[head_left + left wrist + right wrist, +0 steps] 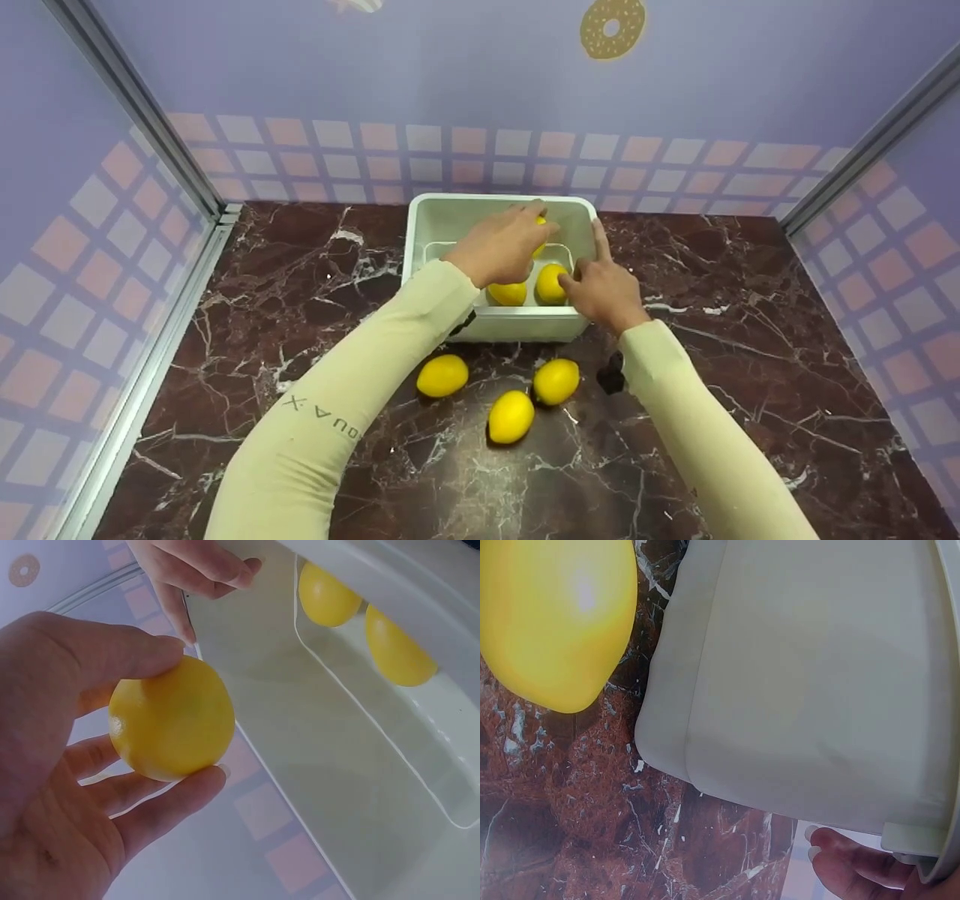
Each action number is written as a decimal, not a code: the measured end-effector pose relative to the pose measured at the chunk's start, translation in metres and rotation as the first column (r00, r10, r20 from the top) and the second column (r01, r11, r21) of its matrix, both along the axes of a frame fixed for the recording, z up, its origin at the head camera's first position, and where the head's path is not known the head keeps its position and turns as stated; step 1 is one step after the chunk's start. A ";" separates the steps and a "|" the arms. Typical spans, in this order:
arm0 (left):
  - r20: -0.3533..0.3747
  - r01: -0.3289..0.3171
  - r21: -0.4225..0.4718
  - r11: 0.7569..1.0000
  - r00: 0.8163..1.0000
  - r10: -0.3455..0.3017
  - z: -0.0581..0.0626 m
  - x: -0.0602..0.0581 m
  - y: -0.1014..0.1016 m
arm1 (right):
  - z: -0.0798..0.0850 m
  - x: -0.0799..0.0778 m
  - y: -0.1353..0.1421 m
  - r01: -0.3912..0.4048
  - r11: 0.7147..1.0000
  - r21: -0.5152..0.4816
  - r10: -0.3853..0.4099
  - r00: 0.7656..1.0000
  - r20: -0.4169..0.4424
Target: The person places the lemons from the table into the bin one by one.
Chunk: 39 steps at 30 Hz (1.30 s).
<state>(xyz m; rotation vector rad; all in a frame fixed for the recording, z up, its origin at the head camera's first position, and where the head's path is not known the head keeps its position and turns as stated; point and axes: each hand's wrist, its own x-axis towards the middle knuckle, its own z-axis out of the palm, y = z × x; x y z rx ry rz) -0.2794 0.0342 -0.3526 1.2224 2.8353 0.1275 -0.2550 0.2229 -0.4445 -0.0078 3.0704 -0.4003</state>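
My left hand [499, 244] pinches a lemon [172, 720] between thumb and fingertips, above the inside of a white plastic bin [517, 310]. Two more lemons lie on the bin's floor near its front wall, one [508, 294] partly under the left hand and the other [551, 285] beside the right thumb. At the bin's right side, my right hand [606, 292] grips the rim, with the thumb inside and the index finger along the edge. In the right wrist view its other fingers [847, 866] curl below the rim outside.
Three lemons lie on the dark red marbled tabletop [720, 405] before the bin: one on the left [442, 376], one on the right [556, 381] and one nearest me [511, 417]. A purple wall [495, 97] stands close behind the bin, with side panels left and right.
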 end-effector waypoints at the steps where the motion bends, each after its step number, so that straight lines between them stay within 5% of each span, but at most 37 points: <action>1: 0.003 -0.001 0.001 1.000 1.000 0.001 0.000 -0.001 0.000 | 0.000 0.000 0.000 -0.001 1.000 0.001 0.001 1.000 -0.001; 39: -0.066 0.011 -0.029 1.000 0.998 -0.013 -0.001 -0.015 0.001 | -0.002 -0.001 0.000 0.008 1.000 -0.011 -0.008 1.000 -0.017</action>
